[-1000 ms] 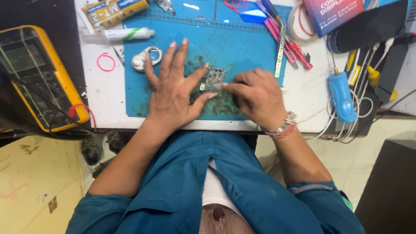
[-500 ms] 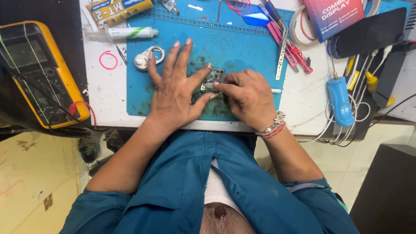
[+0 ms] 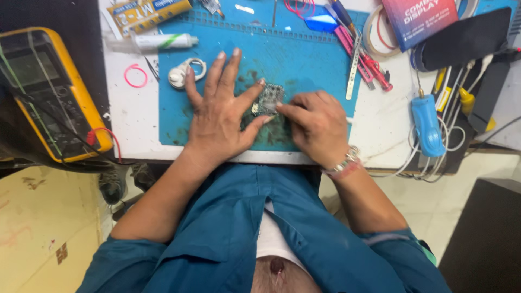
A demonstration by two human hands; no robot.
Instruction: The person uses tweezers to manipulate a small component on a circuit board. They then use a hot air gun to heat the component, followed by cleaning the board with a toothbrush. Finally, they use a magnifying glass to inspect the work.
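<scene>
Little has moved since a second ago: both hands stay on the small board (image 3: 268, 99) at the middle of the blue mat (image 3: 304, 59). Left hand (image 3: 220, 116) lies flat, fingers spread, pinning it; right hand (image 3: 317, 125) is curled shut, apparently around a thin tool I cannot make out. Uneven pressure could make the board skid or the tip slip and gouge it.

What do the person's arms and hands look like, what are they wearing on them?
Both hands are bare, without gloves: the left hand and the right hand. The forearms are bare too. Teal-blue sleeves are pushed up to about the elbows on both arms. The right wrist carries a silvery metal bracelet with a thin reddish band beside it. The left wrist shows nothing worn.
</scene>
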